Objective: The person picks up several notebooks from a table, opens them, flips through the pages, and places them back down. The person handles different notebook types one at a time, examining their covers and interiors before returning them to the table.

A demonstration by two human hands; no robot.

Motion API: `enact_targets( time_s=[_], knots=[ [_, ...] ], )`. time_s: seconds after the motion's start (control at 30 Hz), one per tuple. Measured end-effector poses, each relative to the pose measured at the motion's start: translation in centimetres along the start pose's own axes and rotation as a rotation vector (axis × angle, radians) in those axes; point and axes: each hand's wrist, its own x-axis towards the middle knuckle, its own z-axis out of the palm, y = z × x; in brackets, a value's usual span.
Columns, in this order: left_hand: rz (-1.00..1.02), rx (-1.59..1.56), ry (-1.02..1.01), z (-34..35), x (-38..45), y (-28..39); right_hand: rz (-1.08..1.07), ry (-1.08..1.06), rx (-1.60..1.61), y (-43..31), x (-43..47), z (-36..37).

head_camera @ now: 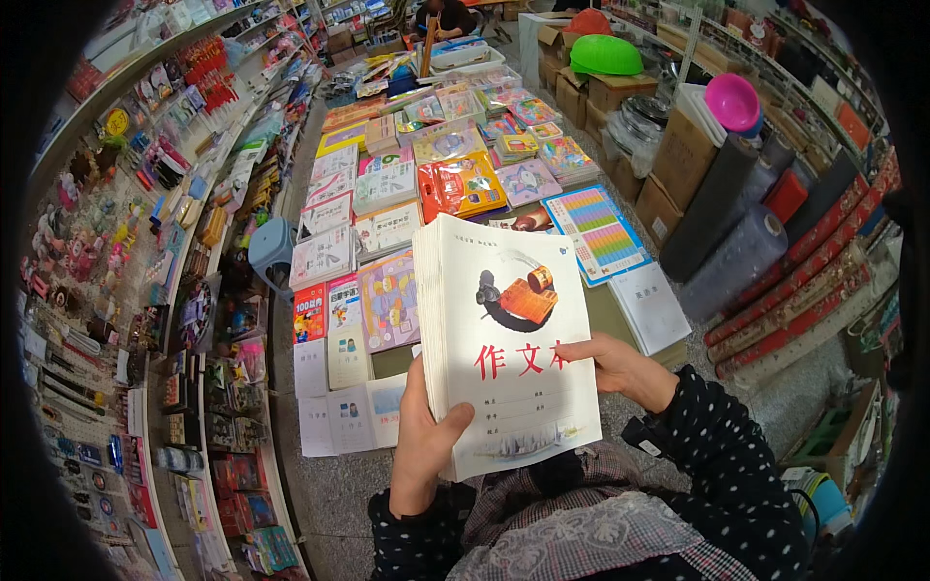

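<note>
A thick stack of white exercise books [523,290] with red lettering and a picture on the top cover is held upright in front of my body, tilted a little. My left hand [429,436] grips its lower left edge, thumb on the cover. On the right edge, my right hand [625,367] has its thumb on the cover and its other fingers behind, hidden. Beyond the stack lies a table covered with books, among them an orange plastic packet [465,185], a blue-edged chart [597,232] and a pile of white notebooks [649,305].
A shelf of goods [211,407] runs along the left, beside a blue plastic stool [272,250]. Cardboard boxes [683,145], a clear plastic roll [741,254] and patterned red rolls [792,283] stand at the right. A person [450,18] is at the far end.
</note>
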Motion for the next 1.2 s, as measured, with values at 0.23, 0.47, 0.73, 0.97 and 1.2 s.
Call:
enact_targets(
  time_s=[0.23, 0.47, 0.73, 0.97, 1.2],
  knots=[
    [0.027, 0.281, 0.013, 1.8, 0.0, 1.2, 0.015, -0.018, 0.046, 0.6, 0.4, -0.5],
    [-0.216, 0.627, -0.116, 5.6, -1.8, 4.5, -0.138, 0.066, -0.088, 1.7, 1.9, -0.7],
    [0.045, 0.276, -0.235, 4.5, -1.6, 4.6, -0.151, 0.039, -0.096, 1.1, 1.4, -0.2],
    [-0.026, 0.073, -0.203, 5.4, -0.9, 4.0, -0.084, -0.094, -0.055, 0.0, 0.9, 0.4],
    [-0.075, 0.025, -0.229, 5.2, -0.5, 3.2, -0.050, -0.080, 0.040, -0.4, -0.8, 2.2]
  ],
)
